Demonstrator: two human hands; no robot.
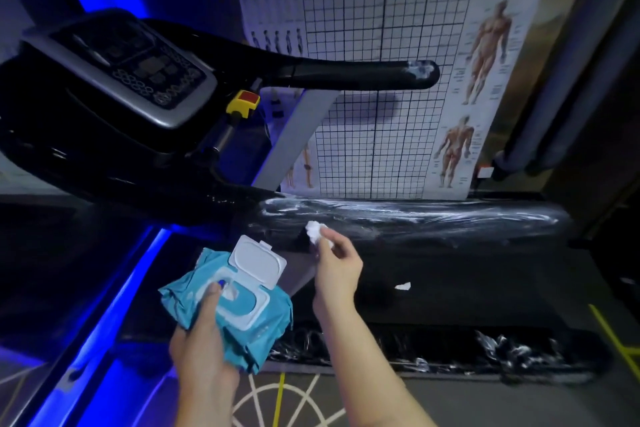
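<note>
Wipes pack (268,334), a soft teal packet with a white plastic frame on top, sits low and left of centre in the view, held up in the air over the edge of a treadmill. Its hinged white lid (258,262) stands flipped open, pointing away from the person. The left hand (197,345) grips the packet from below and from the near side, fingers wrapped under it, with the thumb laid across the top so that its tip rests at the opening, where a bit of white wipe shows.

The right hand (337,267) is just beside the packet, to its right and a little farther away, not touching it. Its thumb and fingertips pinch a crumpled white wipe (314,231), which sticks out above the fingers. The two hands are apart, each closed on its own thing.

Just beyond the wipe runs a black bar (433,218) streaked with white smears along its length. Higher up, a black handrail (346,74) reaches to the right, with white residue at its tip. The treadmill console (138,69) fills the upper left, and a yellow and red safety clip (243,101) hangs at its lower edge. A small white scrap (403,286) lies on the dark belt (467,288) to the right of the right hand. On the wall behind are a grid chart (381,45) and a muscle poster (485,55). Blue light (104,288) glows along the left side.
</note>
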